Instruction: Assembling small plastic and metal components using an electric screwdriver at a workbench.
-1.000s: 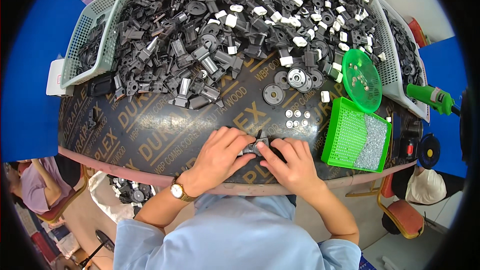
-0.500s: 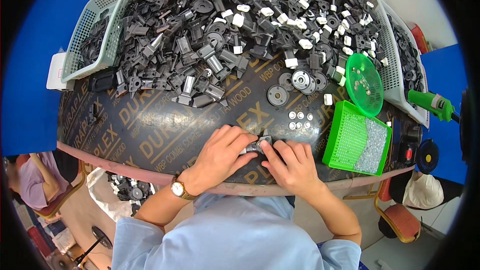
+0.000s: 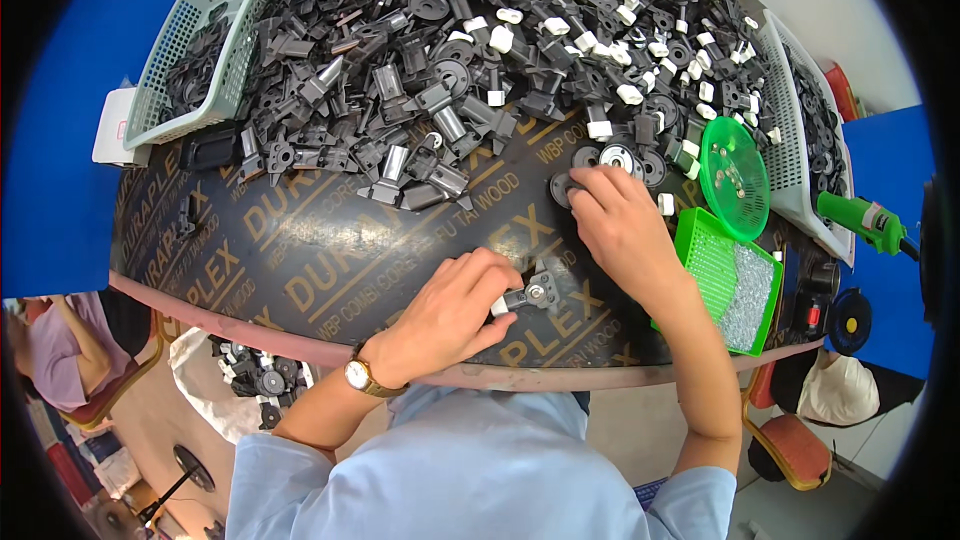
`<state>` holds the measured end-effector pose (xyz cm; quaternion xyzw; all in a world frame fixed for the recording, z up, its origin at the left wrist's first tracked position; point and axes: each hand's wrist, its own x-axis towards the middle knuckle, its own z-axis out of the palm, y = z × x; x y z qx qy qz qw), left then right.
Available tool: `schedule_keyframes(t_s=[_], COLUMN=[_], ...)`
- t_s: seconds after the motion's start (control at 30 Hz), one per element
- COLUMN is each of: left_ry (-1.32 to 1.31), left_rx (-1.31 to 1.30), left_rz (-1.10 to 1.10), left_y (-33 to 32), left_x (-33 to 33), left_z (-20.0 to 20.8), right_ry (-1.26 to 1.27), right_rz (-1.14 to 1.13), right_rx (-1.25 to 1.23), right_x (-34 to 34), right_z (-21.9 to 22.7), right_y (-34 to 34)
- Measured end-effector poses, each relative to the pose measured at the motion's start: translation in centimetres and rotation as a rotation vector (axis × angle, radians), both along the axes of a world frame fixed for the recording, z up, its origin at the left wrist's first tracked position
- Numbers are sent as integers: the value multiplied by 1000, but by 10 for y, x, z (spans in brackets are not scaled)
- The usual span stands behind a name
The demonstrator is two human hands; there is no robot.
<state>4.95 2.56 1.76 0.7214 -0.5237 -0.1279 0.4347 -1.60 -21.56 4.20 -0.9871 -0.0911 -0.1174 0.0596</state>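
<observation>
My left hand [image 3: 453, 307] is closed around a black plastic fitting [image 3: 540, 289] with a white end, held just above the table near its front edge. A round metal-coloured piece sits in the fitting's flat, flanged end. Farther off to the right, my right hand [image 3: 622, 223] reaches to a small group of black discs. Its fingertips and thumb pinch the edge of the nearest black disc [image 3: 560, 190]. Beside the fingers lies a disc with a silvery face [image 3: 617, 158]. The table under my right hand and forearm is hidden.
A heap of black and white plastic parts [image 3: 400, 90] covers the far table. Baskets [image 3: 222, 90] flank it. At right are a green tray [image 3: 712, 270] of small metal pieces, a round green dish [image 3: 735, 215] and a green power tool [image 3: 860, 215].
My right hand has left the fitting and moved forward and right to the black discs, covering the small white round pieces. My left hand still holds the fitting, its flanged end now uncovered.
</observation>
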Motion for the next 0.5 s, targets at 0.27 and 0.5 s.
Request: schedule_keyframes(t_s=[0.27,0.5], left_ry=[-5,-18], left_rx=[65,26], left_rz=[-126,-99], left_y=[3,4], left_x=[-2,-3], left_z=[-3,-7], right_ry=[188,-61], right_rz=[-448,-151], right_rx=[954,526], right_x=[-62,-61], right_z=[11,5], right_y=[45,58])
